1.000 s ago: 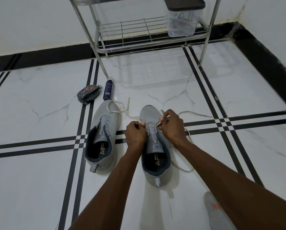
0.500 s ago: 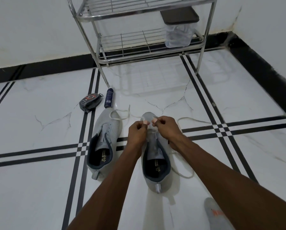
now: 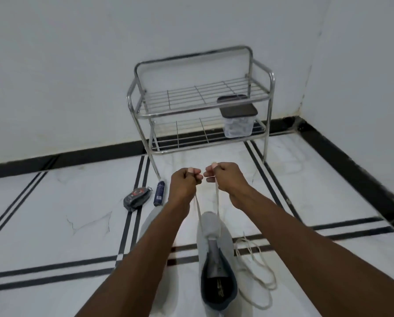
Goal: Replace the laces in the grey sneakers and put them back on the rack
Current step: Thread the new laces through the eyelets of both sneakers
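Both hands are up in front of the person, close together but not touching. The left hand (image 3: 184, 183) is curled and pinches one end of a white lace (image 3: 217, 197). The right hand (image 3: 228, 179) is curled too and pinches the other end. The two strands run down from the hands to the toe part of a grey sneaker (image 3: 216, 255) that sits on the white floor (image 3: 54, 225), between the two arms. The lace looks pulled tight.

The other grey sneaker (image 3: 149, 223) is on the floor just to the left, mostly hidden behind the left arm. A loose lace (image 3: 257, 266) lies in loops on the floor, just to the right of the first sneaker.

The metal rack (image 3: 200, 97) stands by the wall, well away from the sneakers. A clear box with a dark lid (image 3: 238, 121) sits on its lower shelf. A small dark pouch (image 3: 137, 197) and a blue bottle (image 3: 159, 193) lie on the floor near the rack's leg
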The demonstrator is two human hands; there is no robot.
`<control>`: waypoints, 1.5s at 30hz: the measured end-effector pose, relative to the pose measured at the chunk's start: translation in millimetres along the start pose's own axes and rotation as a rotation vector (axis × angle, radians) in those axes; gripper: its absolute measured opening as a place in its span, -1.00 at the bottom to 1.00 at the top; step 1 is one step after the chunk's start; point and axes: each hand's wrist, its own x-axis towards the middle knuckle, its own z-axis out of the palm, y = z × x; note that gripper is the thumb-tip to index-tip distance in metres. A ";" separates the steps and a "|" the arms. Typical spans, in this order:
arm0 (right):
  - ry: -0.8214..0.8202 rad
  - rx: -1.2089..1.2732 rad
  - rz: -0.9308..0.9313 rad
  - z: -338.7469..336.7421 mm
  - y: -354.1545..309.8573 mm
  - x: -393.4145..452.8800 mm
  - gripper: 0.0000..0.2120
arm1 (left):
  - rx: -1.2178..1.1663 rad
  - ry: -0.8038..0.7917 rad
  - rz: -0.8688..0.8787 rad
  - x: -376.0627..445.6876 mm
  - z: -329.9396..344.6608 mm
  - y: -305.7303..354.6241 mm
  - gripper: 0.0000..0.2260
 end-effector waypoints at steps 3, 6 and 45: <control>0.002 0.004 -0.037 -1.3 -42.9 5.6 -0.69 | 0.011 -0.004 0.085 12.3 -5.2 42.5 -0.74; -0.005 0.028 -0.080 -0.6 -77.2 11.7 -0.69 | 0.040 -0.010 0.166 24.1 -10.3 82.8 -0.71; 0.186 0.080 -0.311 -12.8 -219.0 11.1 -0.92 | -0.287 0.124 0.338 9.0 -15.3 205.0 -0.81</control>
